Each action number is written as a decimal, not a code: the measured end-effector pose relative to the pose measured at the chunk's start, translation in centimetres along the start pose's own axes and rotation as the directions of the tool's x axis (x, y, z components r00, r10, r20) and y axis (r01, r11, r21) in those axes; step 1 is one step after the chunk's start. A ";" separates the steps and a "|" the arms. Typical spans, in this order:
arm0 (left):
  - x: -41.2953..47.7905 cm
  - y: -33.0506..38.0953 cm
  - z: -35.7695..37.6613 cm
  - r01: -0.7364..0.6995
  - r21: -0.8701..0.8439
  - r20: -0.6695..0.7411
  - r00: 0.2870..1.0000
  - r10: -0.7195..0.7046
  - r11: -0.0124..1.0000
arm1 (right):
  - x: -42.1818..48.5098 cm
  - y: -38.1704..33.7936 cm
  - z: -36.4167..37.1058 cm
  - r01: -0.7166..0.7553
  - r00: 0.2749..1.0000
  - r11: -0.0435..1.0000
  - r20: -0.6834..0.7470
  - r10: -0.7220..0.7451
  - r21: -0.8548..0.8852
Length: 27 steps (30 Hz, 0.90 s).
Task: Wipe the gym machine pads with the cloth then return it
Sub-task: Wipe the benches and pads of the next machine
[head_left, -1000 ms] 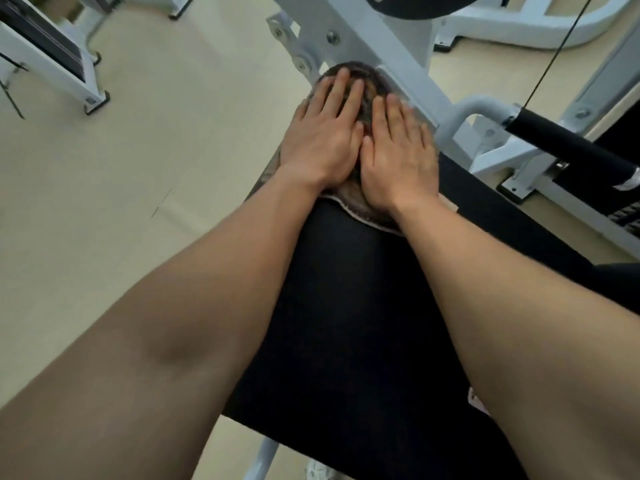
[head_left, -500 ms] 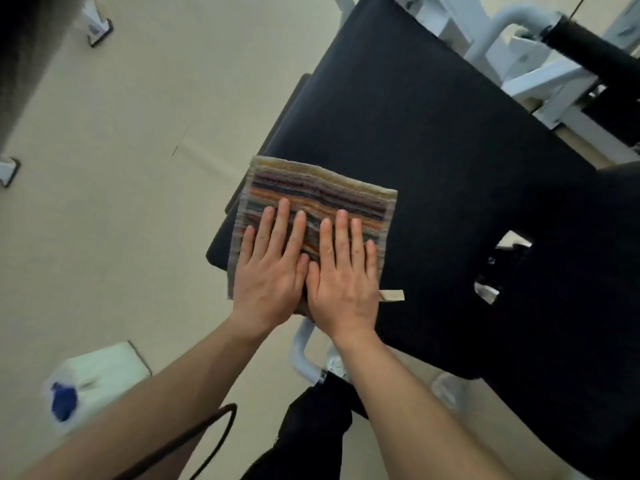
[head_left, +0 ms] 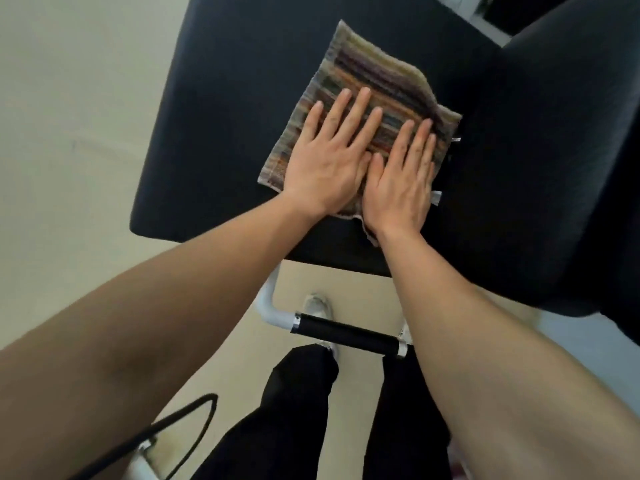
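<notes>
Both flat hands, left hand (head_left: 325, 168) and right hand (head_left: 401, 178), hide the cloth's (head_left: 377, 81) near half

A single head-worn wide-angle view looks steeply down, close over the flat black padded seat (head_left: 221, 140) of the machine, with both bare forearms reaching in from the bottom edge and the pale beige floor (head_left: 69, 98) far below.

The near half of the striped cloth (head_left: 377, 88) lies hidden under the left hand (head_left: 327, 157) and right hand (head_left: 401, 178) — only its far part and edges show. The black pad (head_left: 225, 133) runs off the far edge, and a second pad (head_left: 554, 168) off the right edge. The handle grip (head_left: 346, 334) disappears behind the right forearm. One shoe (head_left: 317, 304) shows only in part — blurred.
</notes>
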State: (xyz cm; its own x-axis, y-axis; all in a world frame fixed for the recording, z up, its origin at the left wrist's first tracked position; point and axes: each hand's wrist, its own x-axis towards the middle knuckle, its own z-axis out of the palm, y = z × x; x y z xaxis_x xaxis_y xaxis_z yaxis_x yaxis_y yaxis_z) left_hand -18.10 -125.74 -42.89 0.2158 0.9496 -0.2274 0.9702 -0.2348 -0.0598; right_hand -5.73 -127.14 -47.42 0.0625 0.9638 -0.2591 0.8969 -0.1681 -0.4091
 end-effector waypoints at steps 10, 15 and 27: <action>-17.2 -6.9 1.1 0.098 0.048 0.016 0.995 -0.099 0.994 | -13.5 -6.0 3.6 0.236 0.965 0.967 0.141 -0.222 -0.097; -14.6 -9.8 -0.1 0.250 0.083 -0.029 0.968 -0.248 0.965 | -9.6 -9.7 2.9 0.410 0.907 0.909 0.142 -0.397 -0.072; 1.7 -9.3 -2.0 0.413 -0.027 -0.115 0.903 -0.414 0.910 | 8.2 -9.7 -2.7 0.479 0.874 0.870 0.147 -0.462 -0.114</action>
State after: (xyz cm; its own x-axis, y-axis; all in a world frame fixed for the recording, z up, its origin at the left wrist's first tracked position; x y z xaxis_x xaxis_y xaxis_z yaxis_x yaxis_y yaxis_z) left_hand -26.57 -121.50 -40.80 -0.1937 0.9786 -0.0688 0.9752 0.1844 -0.1223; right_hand -12.72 -117.09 -43.23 -0.4245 0.8901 -0.1660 0.8604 0.3394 -0.3801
